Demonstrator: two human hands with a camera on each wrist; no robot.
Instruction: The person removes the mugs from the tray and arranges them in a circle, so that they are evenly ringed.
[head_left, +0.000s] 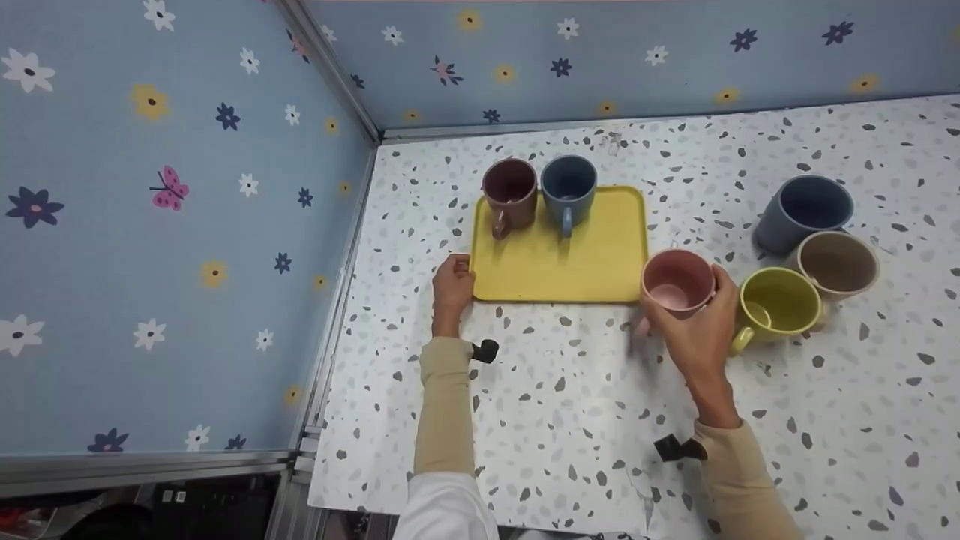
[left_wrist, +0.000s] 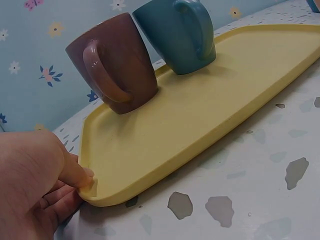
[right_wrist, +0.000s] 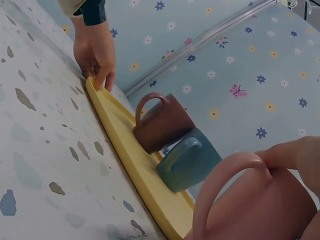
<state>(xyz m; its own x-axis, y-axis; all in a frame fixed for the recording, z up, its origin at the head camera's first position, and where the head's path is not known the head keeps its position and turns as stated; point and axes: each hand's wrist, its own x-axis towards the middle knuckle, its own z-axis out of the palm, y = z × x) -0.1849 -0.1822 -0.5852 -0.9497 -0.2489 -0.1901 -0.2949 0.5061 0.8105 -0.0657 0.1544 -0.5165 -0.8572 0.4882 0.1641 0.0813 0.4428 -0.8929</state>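
A yellow tray (head_left: 559, 262) lies on the table, a brown mug (head_left: 511, 193) and a blue mug (head_left: 568, 191) upright along its far edge. My left hand (head_left: 454, 285) pinches the tray at its near left corner; in the left wrist view the thumb (left_wrist: 82, 175) lies over the rim with the other fingers below. With my right hand (head_left: 697, 319) I grip a pink mug (head_left: 679, 281) around its body, beside the tray's near right corner. Its handle (right_wrist: 220, 185) points toward me, and the right wrist view crops part of the mug.
Right of my right hand a yellow-green mug (head_left: 780, 304), a beige mug (head_left: 838, 264) and a dark blue mug (head_left: 806, 206) stand close together on the speckled table (head_left: 555, 420). Flowered wall panels (head_left: 247, 225) border the table at the left and back.
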